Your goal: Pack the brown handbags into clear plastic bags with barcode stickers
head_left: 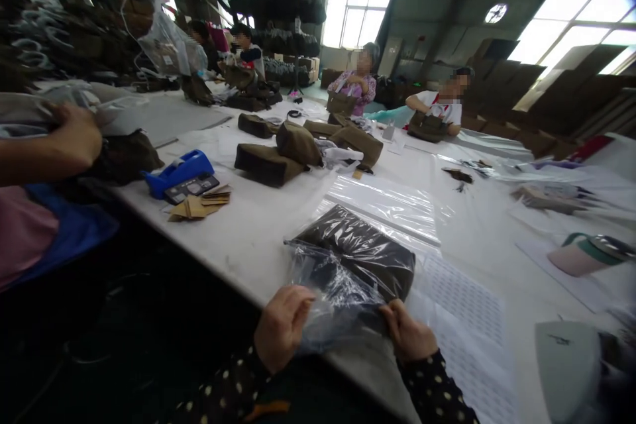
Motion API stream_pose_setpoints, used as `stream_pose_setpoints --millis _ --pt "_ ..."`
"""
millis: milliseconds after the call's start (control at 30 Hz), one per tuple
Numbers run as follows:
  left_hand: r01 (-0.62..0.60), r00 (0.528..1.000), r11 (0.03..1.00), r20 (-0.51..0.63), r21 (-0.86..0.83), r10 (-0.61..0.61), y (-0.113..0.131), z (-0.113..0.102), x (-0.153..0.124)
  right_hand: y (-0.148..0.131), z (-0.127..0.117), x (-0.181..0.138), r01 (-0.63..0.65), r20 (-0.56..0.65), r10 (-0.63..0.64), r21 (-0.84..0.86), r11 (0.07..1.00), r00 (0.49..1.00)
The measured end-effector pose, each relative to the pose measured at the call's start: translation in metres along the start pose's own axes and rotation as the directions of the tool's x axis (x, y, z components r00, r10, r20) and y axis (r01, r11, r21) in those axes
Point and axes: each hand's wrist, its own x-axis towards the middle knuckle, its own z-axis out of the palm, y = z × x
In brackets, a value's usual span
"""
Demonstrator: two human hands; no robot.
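A dark bag (358, 245) lies inside a clear plastic bag (332, 285) at the near edge of the white table. Pinched in my left hand (282, 328) is the left side of the plastic's loose open end. My right hand (410, 332) grips the plastic's right corner, close to the dark bag's lower edge. Both hands are closed and sit at the table's front edge. Beyond the wrapped bag is a stack of flat clear plastic bags (385, 209). Printed label sheets (462, 318) lie to the right of my right hand.
Several brown bags (278, 159) are piled mid-table. A blue tape dispenser (181, 172) and cardboard tags (201, 204) lie at left, near a co-worker's arm (54, 146). To the right stand a pink and green cup (586, 253) and a pale rounded object (566, 364). Other people work across the table.
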Motion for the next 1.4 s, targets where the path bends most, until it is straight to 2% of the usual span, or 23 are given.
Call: stream_pose_setpoints --millis 33,67,167,267,333,467,533,633,667,733,800,900,967,1067,1133,1167,1233,1300,1333,1400 --pt "-0.069 0.997 0.997 0.030 -0.025 0.069 0.007 0.008 0.015 0.001 -0.001 -0.001 0.022 -0.020 -0.022 -0.009 1.000 1.000" --pt "-0.085 0.995 0.996 0.058 -0.042 0.087 0.012 0.016 0.030 0.001 -0.002 -0.002 0.045 -0.042 -0.045 -0.003 0.999 0.998" --pt "0.017 0.973 0.999 0.229 -0.041 -0.007 0.013 0.040 0.075 0.001 -0.006 -0.004 0.113 -0.124 -0.107 0.041 0.993 0.986" --pt "0.075 0.896 0.997 0.440 -0.023 -0.057 0.003 0.050 0.102 0.003 -0.008 -0.004 0.183 -0.203 -0.169 0.055 0.982 0.965" --pt "0.099 0.870 0.995 0.487 -0.035 -0.069 -0.001 0.048 0.111 0.007 -0.006 -0.005 0.191 -0.241 -0.168 0.076 0.979 0.956" --pt "0.153 0.860 0.986 0.500 -0.065 -0.101 -0.005 0.038 0.115 0.014 -0.005 -0.008 0.175 -0.290 -0.128 0.145 0.974 0.948" --pt "0.196 0.810 0.977 0.576 -0.081 -0.115 -0.007 0.035 0.114 0.014 -0.006 -0.007 0.210 -0.325 -0.145 0.176 0.962 0.935" --pt "0.279 0.694 0.954 0.709 -0.112 -0.120 -0.011 0.037 0.109 0.010 -0.008 -0.005 0.258 -0.360 -0.165 0.226 0.939 0.918" --pt "0.297 0.685 0.947 0.718 -0.122 -0.123 -0.011 0.038 0.107 0.009 -0.009 -0.004 0.260 -0.355 -0.163 0.246 0.934 0.921" --pt "0.317 0.709 0.938 0.691 -0.139 -0.138 -0.010 0.038 0.104 0.007 -0.011 -0.003 0.209 -0.315 -0.114 0.286 0.935 0.942" --pt "0.299 0.768 0.948 0.617 -0.110 -0.170 -0.006 0.035 0.103 0.005 -0.014 -0.004 0.093 -0.235 -0.015 0.324 0.941 0.972" --pt "0.178 0.869 0.982 0.458 0.059 -0.185 -0.003 0.032 0.105 0.000 -0.017 -0.005 -0.067 -0.127 0.127 0.399 0.915 0.984" --pt "0.102 0.910 0.979 0.381 0.179 -0.165 -0.006 0.035 0.110 -0.006 -0.017 -0.005 -0.146 -0.092 0.206 0.439 0.887 0.974" --pt "0.073 0.926 0.967 0.343 0.243 -0.156 -0.011 0.041 0.120 -0.015 -0.014 0.000 -0.252 -0.088 0.300 0.352 0.901 0.950" --pt "0.069 0.935 0.966 0.322 0.249 -0.150 -0.008 0.039 0.121 -0.019 -0.011 0.005 -0.280 -0.135 0.315 0.228 0.933 0.940" --pt "0.063 0.952 0.969 0.276 0.240 -0.130 -0.002 0.036 0.117 -0.021 -0.009 0.007 -0.287 -0.167 0.315 0.175 0.942 0.934" --pt "0.008 0.992 0.983 0.125 0.186 -0.032 0.015 0.028 0.099 -0.023 -0.006 0.010 -0.303 -0.214 0.321 0.113 0.946 0.923" --pt "-0.126 0.992 0.983 0.008 0.132 0.126 0.032 0.026 0.069 -0.025 -0.004 0.011 -0.311 -0.225 0.324 0.092 0.946 0.919" --pt "-0.207 0.978 0.969 0.040 0.133 0.203 0.037 0.029 0.054 -0.026 -0.003 0.011 -0.311 -0.223 0.322 0.086 0.947 0.920" --pt "-0.365 0.928 0.900 0.174 0.239 0.330 0.035 0.044 0.027 -0.026 -0.003 0.009 -0.310 -0.215 0.321 0.084 0.947 0.922"
